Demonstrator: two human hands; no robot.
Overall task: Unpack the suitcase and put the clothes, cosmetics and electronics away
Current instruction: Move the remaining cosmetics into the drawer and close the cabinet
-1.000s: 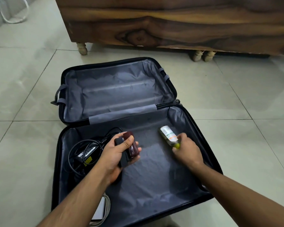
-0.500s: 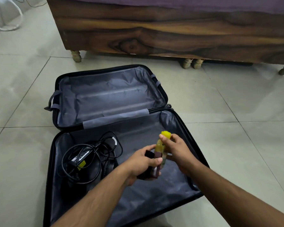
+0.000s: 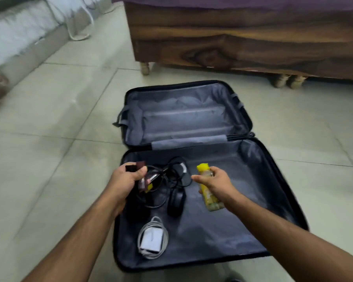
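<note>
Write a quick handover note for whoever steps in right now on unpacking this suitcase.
Left hand: grips two small dark cosmetic containers, lifted above the suitcase.
Right hand: grips a yellow-capped bottle, also lifted.
In the near half: a tangled black power adapter cable, black headphones, and a white charger wrapped in its cable.
The far half shows only lining.
Done: no clothes visible in the case; cosmetics in hand.
Left: put the cosmetics away, then the electronics.

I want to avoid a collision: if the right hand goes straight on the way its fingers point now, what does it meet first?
Probably the black cable tangle; the right hand, gripping the yellow bottle, points leftward toward it. Depth is unclear.
</note>
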